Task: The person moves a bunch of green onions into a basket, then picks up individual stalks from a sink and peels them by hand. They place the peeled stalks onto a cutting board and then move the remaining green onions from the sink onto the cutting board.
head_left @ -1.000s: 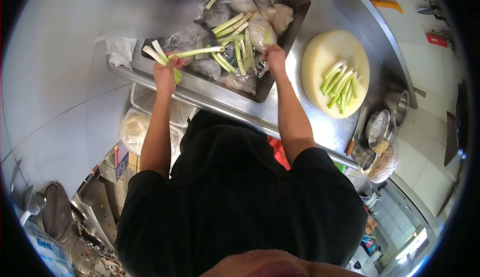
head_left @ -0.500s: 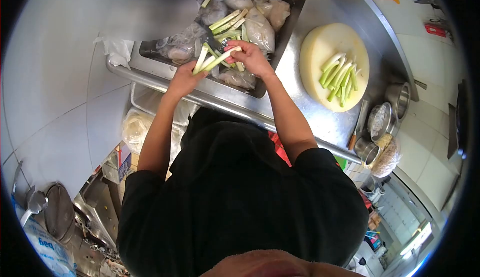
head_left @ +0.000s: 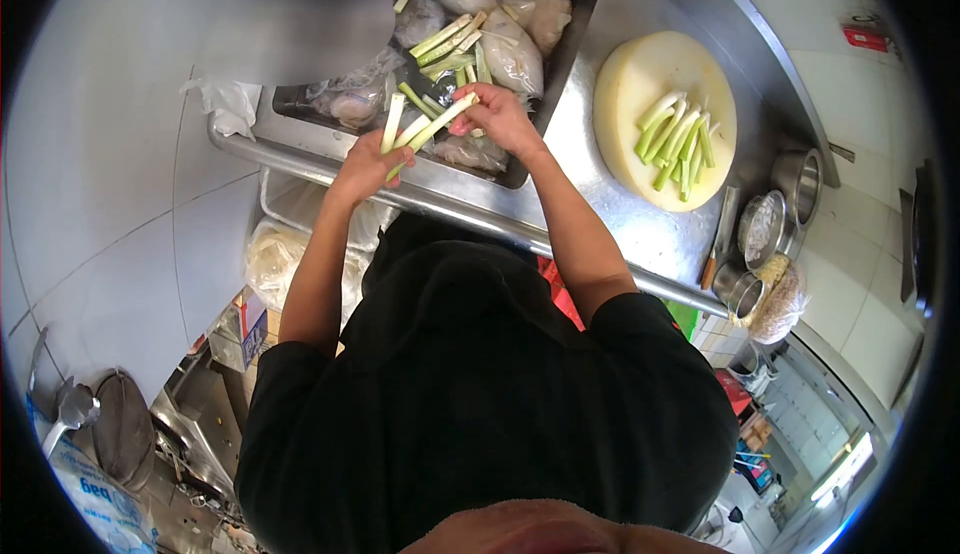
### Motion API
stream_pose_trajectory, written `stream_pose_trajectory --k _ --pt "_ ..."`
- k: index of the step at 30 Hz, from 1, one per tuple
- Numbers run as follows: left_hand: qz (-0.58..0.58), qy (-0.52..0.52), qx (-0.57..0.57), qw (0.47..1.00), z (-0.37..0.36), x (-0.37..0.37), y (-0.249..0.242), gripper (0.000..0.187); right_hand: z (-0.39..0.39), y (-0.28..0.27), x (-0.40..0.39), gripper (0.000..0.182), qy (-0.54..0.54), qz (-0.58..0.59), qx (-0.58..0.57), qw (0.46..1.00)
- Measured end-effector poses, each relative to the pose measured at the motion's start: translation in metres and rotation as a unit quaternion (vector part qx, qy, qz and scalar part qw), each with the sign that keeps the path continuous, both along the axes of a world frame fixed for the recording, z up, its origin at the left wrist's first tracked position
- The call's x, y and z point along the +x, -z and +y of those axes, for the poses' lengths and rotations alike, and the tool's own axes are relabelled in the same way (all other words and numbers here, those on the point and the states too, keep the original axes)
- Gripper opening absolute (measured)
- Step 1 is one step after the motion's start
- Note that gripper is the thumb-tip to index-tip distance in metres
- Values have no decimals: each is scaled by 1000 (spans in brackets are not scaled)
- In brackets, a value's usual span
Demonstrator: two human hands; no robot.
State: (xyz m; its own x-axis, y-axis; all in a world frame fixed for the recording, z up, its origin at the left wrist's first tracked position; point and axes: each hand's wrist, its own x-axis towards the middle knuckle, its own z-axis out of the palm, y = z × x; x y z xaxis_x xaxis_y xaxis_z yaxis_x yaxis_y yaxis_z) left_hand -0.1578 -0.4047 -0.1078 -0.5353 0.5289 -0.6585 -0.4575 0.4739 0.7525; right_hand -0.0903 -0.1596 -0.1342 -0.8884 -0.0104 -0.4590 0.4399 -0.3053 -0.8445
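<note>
My left hand is closed around several pale green onion stalks, which fan out over the sink's near edge. With its fingertips, my right hand pinches the white far end of the longest stalk, whose other end lies in my left hand. Below both hands is the steel sink, where more green onion pieces rest on plastic-wrapped lumps that look like meat. Some pieces lie partly hidden behind my right hand.
Right of the sink, a round cutting board carries a pile of green onion stalks. A knife and metal bowls sit beyond it. A steel rail runs along the front, and a white plastic bag hangs at the left.
The stalks in my left hand have spread apart, and that hand has lowered slightly. My right hand stays at the long stalk's end. The whole view has shifted a little.
</note>
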Motion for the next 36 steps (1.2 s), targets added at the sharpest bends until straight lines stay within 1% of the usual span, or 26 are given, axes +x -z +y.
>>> stream_pose_trajectory --k 3,5,9,10,13,16,19,24,28,31,36 --pt "-59 -14 29 998 -6 -1 -8 23 -1 -7 2 25 -23 -7 -13 1000" --pt "-76 11 33 996 -11 -4 -13 24 0 -7 5 23 -47 -5 -16 999" --pt "-119 26 46 991 -17 -4 -14 26 5 5 6 22 -105 5 -3 994" --pt "-139 12 58 989 -19 -3 -11 27 7 7 7 22 -119 7 1 993" --pt "-188 -26 82 978 -22 2 0 28 8 0 14 33 -101 2 -16 995" --pt "-203 -48 87 974 -21 3 2 29 5 0 19 38 -54 3 -39 998" --pt "-199 -52 87 975 -19 4 2 28 2 7 20 41 -4 -14 -91 996" --pt "-194 -58 76 976 -19 6 2 30 3 10 17 36 -8 -11 -77 997" --pt "-238 -88 91 963 -18 9 -1 30 7 13 13 35 -22 -12 -62 998" --pt "-262 -106 102 954 -19 8 -3 30 9 9 13 34 23 -10 -193 981" --pt "-279 -113 114 947 -21 9 4 30 5 7 13 34 32 -21 -145 989"
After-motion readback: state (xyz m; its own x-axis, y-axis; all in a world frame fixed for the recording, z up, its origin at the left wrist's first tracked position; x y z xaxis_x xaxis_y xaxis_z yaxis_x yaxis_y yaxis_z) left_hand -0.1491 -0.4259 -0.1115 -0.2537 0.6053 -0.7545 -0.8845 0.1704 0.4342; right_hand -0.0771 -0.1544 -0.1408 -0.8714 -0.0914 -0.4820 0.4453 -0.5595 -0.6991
